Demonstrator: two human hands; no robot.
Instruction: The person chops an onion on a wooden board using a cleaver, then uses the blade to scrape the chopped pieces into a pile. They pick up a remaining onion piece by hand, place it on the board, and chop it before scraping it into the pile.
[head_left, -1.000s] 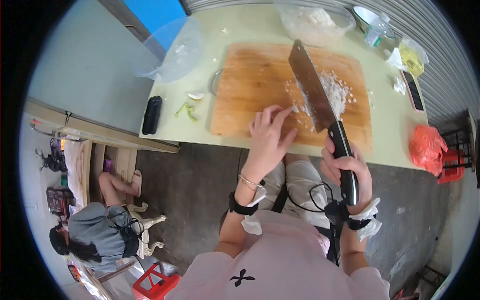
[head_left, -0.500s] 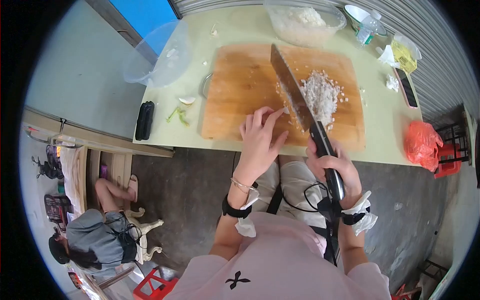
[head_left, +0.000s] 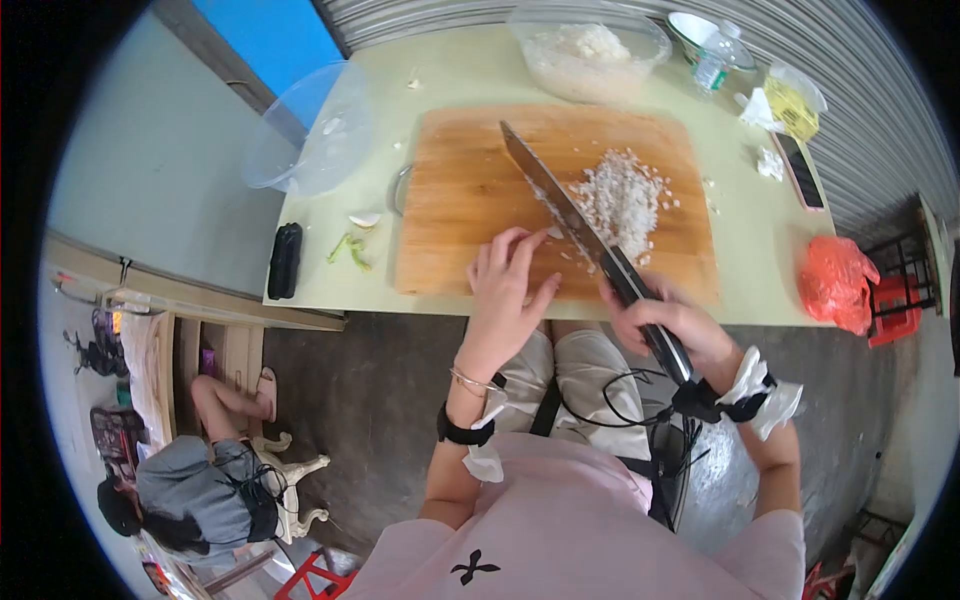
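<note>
My right hand (head_left: pixel 672 318) is wrapped around the black handle of a large kitchen knife (head_left: pixel 560 205). The blade slants up and left over the wooden cutting board (head_left: pixel 465 190), beside a pile of finely chopped white bits (head_left: pixel 622 200). To the left of the blade, my left hand (head_left: pixel 508 275) rests at the board's near edge, thumb apart. Its fingertips press on a small white piece (head_left: pixel 554 232), close to the blade; its kind cannot be made out.
Behind the board stands a plastic tub (head_left: pixel 590 75) of white shreds. A clear bowl (head_left: pixel 315 130), black case (head_left: pixel 285 262) and green scraps (head_left: pixel 350 250) lie left. A bottle (head_left: pixel 715 60), phone (head_left: pixel 800 172) and red bag (head_left: pixel 838 283) are right. Another person (head_left: pixel 195 480) sits at lower left.
The knife has tilted further left, its tip lower over the board, and my right forearm has swung outward. My left fingers stay by the small white piece. The whole view has shifted slightly.
</note>
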